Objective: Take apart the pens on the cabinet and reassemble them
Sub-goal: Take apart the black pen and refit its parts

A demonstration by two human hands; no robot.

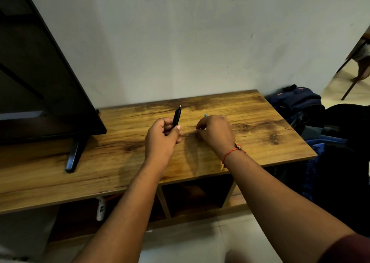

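Head view: left grip point(163, 134) clasps black pen point(177, 116) above tabletop point(260, 126), long axis pointing away, pale tip farthest. Right grip point(215, 130), just beside it and low on the wood, curls round teal piece point(206, 115), mostly hidden. Judgement: right grip reaches the tip soonest.

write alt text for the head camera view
A person's left hand grips a black pen above a wooden cabinet, while the right hand holds a small teal piece. A television stands on the cabinet's left end; bags lie beside its right end.
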